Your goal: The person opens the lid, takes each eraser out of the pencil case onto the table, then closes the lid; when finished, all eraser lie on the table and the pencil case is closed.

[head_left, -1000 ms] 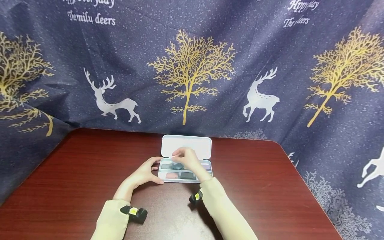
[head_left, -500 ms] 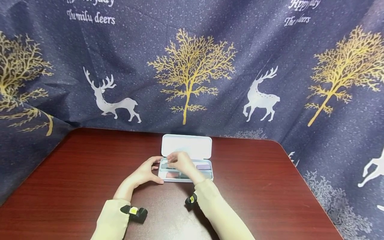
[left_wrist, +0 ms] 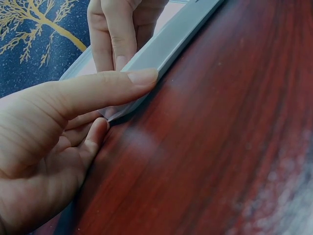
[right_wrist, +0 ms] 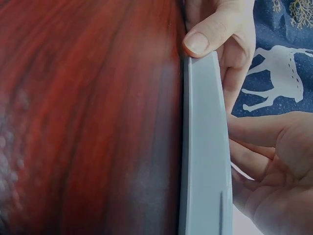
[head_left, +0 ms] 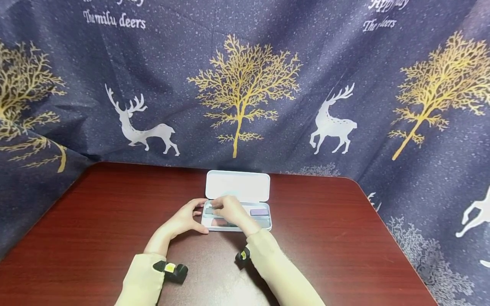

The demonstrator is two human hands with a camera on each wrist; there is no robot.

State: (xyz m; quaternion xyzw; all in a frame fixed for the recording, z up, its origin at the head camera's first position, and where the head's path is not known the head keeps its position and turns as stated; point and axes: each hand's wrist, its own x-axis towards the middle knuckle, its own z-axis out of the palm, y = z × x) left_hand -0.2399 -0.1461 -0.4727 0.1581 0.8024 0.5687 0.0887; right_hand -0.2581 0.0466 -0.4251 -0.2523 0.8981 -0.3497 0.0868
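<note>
Pale case (head_left: 237, 185): our left hand (head_left: 186, 219) grips its end; our right hand (head_left: 232, 209) reaches inside (its hold we can't tell).

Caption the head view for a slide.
The left hand grips an open, pale-blue rectangular case on a glossy red-brown table while the right hand reaches inside.
</note>
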